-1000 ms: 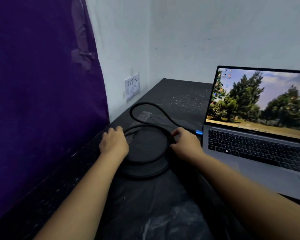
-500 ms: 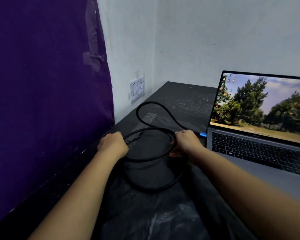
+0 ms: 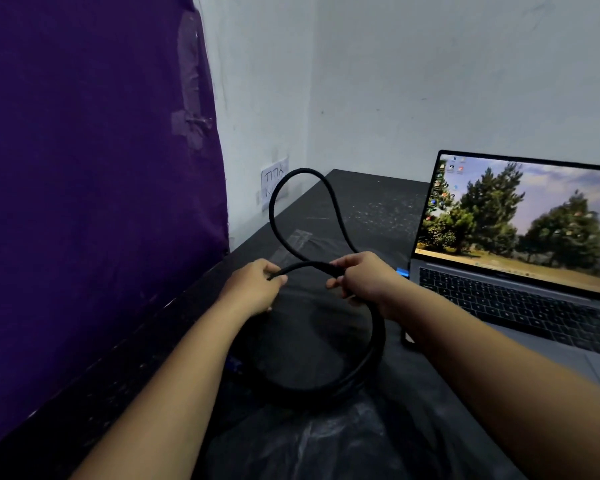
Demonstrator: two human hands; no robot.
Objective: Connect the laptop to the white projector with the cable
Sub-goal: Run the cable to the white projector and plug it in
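I am holding the black cable [image 3: 338, 216] in both hands above the dark table [image 3: 371, 202]. My left hand [image 3: 253, 289] is pinching one strand between thumb and fingers, closed tight on it. My right hand [image 3: 364, 278] is wrapped around the cable where the strands cross, fingers curled shut on it. One loop is standing up between my hands and the wall; a bigger coil is hanging down under my right wrist and resting on the plastic sheet [image 3: 326, 441].

The laptop [image 3: 520, 292] is sitting open to my right, screen lit. A blue plug [image 3: 402, 272] is showing at its left edge, just beyond my right hand, so I am judging that end to be already plugged in, though my hand is hiding part of it.

What I am doing now looks like uncoiling, freeing the slack. The free end of the cable I cannot make out among the loops. The white projector is not in view at all, so that connection is, as far as I can see, not yet made. I am reckoning the job about half done: the far plug is left to find and seat.
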